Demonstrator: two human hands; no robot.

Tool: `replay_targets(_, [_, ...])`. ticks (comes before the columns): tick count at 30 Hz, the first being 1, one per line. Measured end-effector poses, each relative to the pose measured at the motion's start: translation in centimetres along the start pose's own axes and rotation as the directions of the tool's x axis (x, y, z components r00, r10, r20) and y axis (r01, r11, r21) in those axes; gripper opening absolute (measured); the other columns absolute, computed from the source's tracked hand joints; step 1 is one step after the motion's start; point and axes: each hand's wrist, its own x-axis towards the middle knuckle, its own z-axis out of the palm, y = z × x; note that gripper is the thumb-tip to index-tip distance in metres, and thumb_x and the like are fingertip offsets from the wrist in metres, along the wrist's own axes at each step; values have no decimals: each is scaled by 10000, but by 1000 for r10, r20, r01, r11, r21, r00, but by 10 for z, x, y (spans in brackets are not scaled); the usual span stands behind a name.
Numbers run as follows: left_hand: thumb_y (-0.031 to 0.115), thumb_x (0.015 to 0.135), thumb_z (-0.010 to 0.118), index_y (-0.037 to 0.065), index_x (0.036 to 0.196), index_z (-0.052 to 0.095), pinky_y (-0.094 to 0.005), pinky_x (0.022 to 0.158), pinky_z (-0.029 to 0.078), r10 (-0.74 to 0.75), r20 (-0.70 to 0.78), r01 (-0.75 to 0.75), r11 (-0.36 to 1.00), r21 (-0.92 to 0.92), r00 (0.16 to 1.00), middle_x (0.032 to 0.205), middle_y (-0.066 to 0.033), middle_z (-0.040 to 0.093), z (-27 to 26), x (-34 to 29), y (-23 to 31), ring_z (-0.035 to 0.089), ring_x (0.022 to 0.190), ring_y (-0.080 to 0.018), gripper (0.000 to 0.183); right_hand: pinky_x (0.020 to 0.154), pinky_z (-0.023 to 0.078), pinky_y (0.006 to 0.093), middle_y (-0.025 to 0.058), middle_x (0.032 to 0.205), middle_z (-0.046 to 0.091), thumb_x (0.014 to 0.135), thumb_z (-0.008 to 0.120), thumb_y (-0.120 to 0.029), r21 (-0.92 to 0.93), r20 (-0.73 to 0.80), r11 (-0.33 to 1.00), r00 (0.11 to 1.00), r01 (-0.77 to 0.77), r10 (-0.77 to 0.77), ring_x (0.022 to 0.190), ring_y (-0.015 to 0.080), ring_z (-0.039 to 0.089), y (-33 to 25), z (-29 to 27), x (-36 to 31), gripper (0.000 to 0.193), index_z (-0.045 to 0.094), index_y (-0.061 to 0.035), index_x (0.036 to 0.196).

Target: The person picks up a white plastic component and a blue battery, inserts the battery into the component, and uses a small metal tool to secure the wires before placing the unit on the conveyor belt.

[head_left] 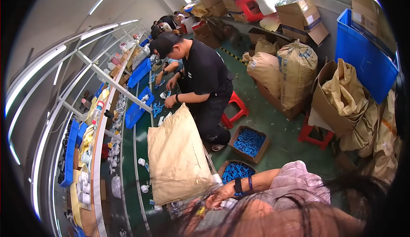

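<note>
My right hand [218, 197], with a black band and a blue band on its wrist, reaches left at the bottom middle. Its fingers are bent together beside the near edge of a large tan woven sack [179, 156]; what they hold, if anything, is hidden. My left hand [193, 220] is lower down, smeared and crossed by dark strands of hair, so its fingers cannot be made out. A small yellow thing [200, 211] shows between the hands. Clear plastic-like material lies around them. Small white round parts [144, 188] rest on the green conveyor belt [139, 168] alongside the sack.
Two boxes of blue cylinders [250, 143] [235, 171] stand on the floor above my right forearm. Beyond the sack, a co-worker in black [200, 66] handles small blue pieces at the belt. A red stool [234, 111], stuffed sacks [297, 74] and a blue bin [363, 57] stand right.
</note>
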Motion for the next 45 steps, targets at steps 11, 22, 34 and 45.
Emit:
replay_targets(11, [214,885,606,17,1179,581,-342,912,458,-39,-6,37,987,-157,999,1068,-155,632,-1,-27,-15,605,979,-298,355,744,522,289,-6,830,614,896,666,-123,144,124,980,985,-141,123,682,110,610,15,0,17,161,606,-16,1000])
replay_targets(22, [96,975,474,14,1193,543,-284,699,510,-129,-662,-37,972,-231,738,980,-95,643,35,-95,-36,622,755,-156,242,574,463,351,89,694,606,778,709,-113,-915,-238,392,911,-95,-336,618,272,594,8,40,66,93,636,-66,811])
replay_targets(34, [97,958,412,4,1257,446,-308,482,524,-626,-636,-552,364,-750,451,908,-112,572,85,-136,-44,585,652,-164,315,665,471,335,92,843,641,752,730,17,-894,22,430,969,129,-245,762,252,587,25,85,131,215,671,-40,950])
replay_targets(45, [-19,930,373,6,1240,449,-258,542,484,-616,-743,-603,497,-624,261,909,-86,560,111,-188,-46,538,670,-134,320,696,461,356,59,846,608,672,768,-14,-836,318,386,917,391,-240,765,255,554,73,126,169,270,682,-91,916])
